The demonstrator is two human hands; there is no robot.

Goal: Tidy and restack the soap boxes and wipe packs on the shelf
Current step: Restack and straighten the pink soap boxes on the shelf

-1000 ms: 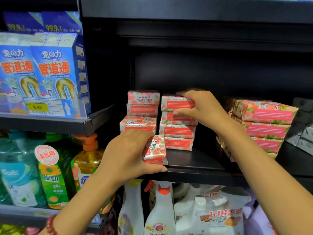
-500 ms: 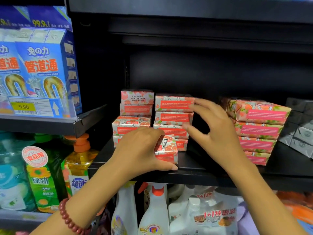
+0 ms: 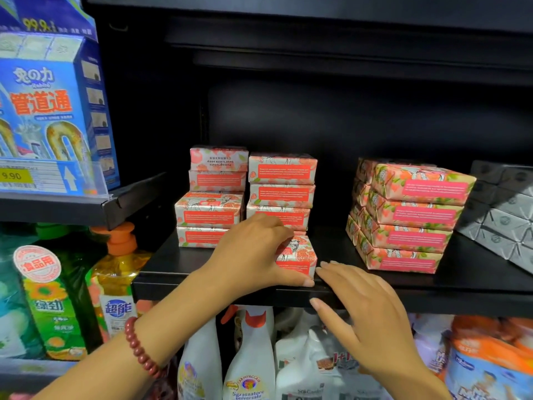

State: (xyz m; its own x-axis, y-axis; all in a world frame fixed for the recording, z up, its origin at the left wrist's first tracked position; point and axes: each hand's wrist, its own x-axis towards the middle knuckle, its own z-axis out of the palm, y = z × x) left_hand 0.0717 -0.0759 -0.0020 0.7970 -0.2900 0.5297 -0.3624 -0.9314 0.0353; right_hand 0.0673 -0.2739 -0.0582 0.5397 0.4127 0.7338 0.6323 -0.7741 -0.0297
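On the black shelf [image 3: 432,295] stand two stacks of white-and-red soap boxes [image 3: 281,183]. One loose soap box [image 3: 300,255] sits at the shelf's front edge. My left hand [image 3: 251,255] grips that loose box, fingers over its top and thumb along its front. My right hand [image 3: 360,307] lies with straight fingers on the shelf's front edge, fingertips just beside the box's right corner. To the right is a stack of larger pink soap packs [image 3: 409,217], slightly fanned. Grey packs [image 3: 501,215] are piled at the far right.
A higher shelf at the left carries blue drain-cleaner boxes [image 3: 54,119] with a 9.90 price tag. Below are green and yellow detergent bottles [image 3: 115,284], white spray bottles [image 3: 248,359] and refill bags. Bare shelf lies between the two soap groups.
My right hand left the middle soap stack and came down to the shelf's front edge beside the loose box. My left hand kept its hold on that box.
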